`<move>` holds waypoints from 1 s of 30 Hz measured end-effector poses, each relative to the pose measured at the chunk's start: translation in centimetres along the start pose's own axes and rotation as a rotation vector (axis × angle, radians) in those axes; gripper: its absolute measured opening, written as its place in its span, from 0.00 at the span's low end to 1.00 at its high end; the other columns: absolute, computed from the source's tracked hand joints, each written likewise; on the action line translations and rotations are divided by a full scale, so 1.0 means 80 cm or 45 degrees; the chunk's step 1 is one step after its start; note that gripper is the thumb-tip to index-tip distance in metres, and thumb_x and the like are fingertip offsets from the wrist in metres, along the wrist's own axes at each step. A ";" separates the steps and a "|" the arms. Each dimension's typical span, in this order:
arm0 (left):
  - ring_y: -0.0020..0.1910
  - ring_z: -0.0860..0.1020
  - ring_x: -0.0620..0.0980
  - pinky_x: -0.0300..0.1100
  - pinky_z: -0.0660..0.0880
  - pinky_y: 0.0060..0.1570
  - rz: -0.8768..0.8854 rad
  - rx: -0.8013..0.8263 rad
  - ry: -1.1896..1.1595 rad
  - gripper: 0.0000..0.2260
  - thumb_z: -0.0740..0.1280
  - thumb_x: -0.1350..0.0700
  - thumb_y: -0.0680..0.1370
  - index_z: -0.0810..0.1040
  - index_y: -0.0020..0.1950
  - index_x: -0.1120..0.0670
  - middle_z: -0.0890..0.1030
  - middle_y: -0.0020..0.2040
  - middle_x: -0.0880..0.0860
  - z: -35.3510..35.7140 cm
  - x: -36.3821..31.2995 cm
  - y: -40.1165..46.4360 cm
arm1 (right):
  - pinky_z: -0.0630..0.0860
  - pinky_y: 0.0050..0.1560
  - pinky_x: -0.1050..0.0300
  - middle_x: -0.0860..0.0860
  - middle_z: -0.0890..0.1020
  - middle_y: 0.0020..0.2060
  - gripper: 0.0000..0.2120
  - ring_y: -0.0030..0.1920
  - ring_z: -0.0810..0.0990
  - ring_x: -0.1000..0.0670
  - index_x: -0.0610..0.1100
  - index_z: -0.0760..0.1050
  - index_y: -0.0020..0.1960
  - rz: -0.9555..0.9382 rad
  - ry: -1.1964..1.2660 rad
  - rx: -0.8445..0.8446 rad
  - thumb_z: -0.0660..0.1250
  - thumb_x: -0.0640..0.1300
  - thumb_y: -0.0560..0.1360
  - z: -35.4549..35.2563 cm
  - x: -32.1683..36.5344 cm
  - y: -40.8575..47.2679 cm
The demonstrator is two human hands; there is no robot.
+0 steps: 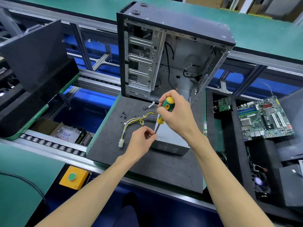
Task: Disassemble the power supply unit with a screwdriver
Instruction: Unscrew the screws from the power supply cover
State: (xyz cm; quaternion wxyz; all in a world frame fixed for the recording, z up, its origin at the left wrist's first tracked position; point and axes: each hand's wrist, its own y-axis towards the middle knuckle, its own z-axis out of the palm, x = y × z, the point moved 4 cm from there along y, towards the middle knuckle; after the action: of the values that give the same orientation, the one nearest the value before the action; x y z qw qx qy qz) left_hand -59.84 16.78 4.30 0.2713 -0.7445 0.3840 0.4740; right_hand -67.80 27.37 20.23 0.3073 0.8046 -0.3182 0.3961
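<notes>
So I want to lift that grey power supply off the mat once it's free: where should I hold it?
Probably by the two long side walls of the power supply, coming from above. It lies flat on the mat, a plain box with bare sides. Avoid the cable bundle trailing from its far left end. The right hand holds the screwdriver on top.

Right hand (175, 112) fisted high, left hand (141, 143) pinching.

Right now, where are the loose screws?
In the head view, the loose screws lie on the dark mat, left of the yellow cable bundle and in front of the open computer case.
</notes>
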 end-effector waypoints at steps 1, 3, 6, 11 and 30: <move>0.36 0.76 0.38 0.30 0.72 0.40 -0.005 -0.009 -0.001 0.05 0.74 0.55 0.75 0.79 0.42 0.50 0.81 0.39 0.46 0.000 0.000 0.000 | 0.68 0.43 0.71 0.58 0.81 0.38 0.09 0.52 0.73 0.48 0.48 0.73 0.48 -0.011 0.015 -0.029 0.67 0.35 0.73 0.000 -0.001 -0.001; 0.36 0.76 0.39 0.31 0.73 0.40 0.004 -0.029 0.007 0.05 0.74 0.55 0.75 0.79 0.41 0.49 0.82 0.38 0.45 0.000 -0.001 0.000 | 0.69 0.42 0.70 0.58 0.79 0.36 0.10 0.50 0.73 0.48 0.49 0.72 0.47 -0.025 0.040 -0.094 0.66 0.35 0.73 -0.002 -0.003 -0.002; 0.38 0.78 0.40 0.33 0.75 0.41 0.070 -0.016 0.055 0.03 0.73 0.56 0.75 0.81 0.43 0.49 0.82 0.40 0.44 -0.001 -0.004 -0.002 | 0.73 0.43 0.61 0.58 0.78 0.36 0.09 0.48 0.75 0.44 0.50 0.72 0.48 -0.039 0.128 -0.213 0.65 0.38 0.73 -0.011 -0.007 -0.001; 0.41 0.79 0.42 0.33 0.76 0.44 0.217 0.037 0.151 0.03 0.72 0.57 0.77 0.84 0.46 0.50 0.82 0.43 0.43 -0.009 -0.006 -0.004 | 0.70 0.34 0.68 0.58 0.75 0.34 0.08 0.34 0.72 0.55 0.46 0.70 0.52 0.003 0.274 -0.440 0.63 0.40 0.73 -0.033 -0.021 0.003; 0.39 0.77 0.47 0.31 0.72 0.42 0.392 0.113 0.303 0.03 0.70 0.61 0.77 0.83 0.47 0.54 0.80 0.41 0.49 -0.009 -0.018 -0.003 | 0.69 0.28 0.62 0.49 0.77 0.41 0.01 0.37 0.74 0.54 0.48 0.72 0.50 0.895 0.740 -0.551 0.62 0.44 0.78 0.013 -0.180 -0.018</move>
State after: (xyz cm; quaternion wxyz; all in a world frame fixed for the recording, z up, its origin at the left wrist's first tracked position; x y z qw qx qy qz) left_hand -59.63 16.82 5.88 0.1808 -0.7150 0.5432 0.4013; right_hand -73.23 31.31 7.34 0.3910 0.4232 -0.5459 0.6083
